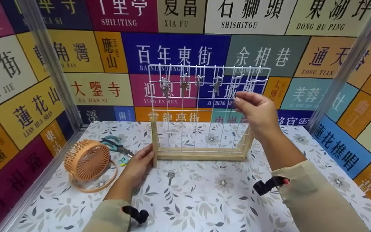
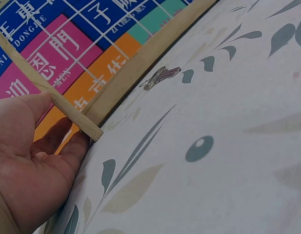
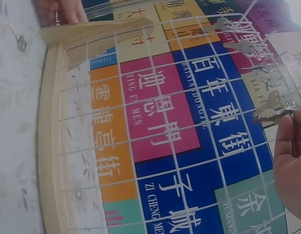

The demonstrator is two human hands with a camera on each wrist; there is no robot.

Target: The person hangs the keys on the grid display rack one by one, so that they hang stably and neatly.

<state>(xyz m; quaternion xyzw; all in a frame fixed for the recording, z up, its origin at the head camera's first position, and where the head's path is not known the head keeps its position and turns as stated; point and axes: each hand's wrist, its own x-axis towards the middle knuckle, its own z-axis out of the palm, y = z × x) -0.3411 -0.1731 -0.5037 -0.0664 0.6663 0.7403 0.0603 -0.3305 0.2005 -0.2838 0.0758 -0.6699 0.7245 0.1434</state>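
Observation:
A white wire-grid rack (image 1: 198, 110) stands upright in a wooden base (image 1: 201, 157). At its lower left my left hand (image 1: 139, 164) grips the wooden side post (image 2: 72, 107), thumb and fingers on opposite sides. My right hand (image 1: 259, 111) is raised at the rack's right side, thumb and fingertips pinching a small key, mostly hidden by the fingers. Several keys (image 1: 184, 84) hang from hooks along the upper grid; one hanging key (image 3: 270, 109) appears near my right fingertips. A loose key (image 1: 171, 176) lies on the table before the rack, also showing as a key (image 2: 162, 78) in the left wrist view.
An orange fan (image 1: 90, 161) stands on the left of the patterned tablecloth (image 1: 204, 199). Scissors with teal handles (image 1: 116, 145) lie behind my left hand, near a small green-and-yellow item (image 1: 123, 161). Colourful sign panels (image 1: 179, 48) form the walls behind.

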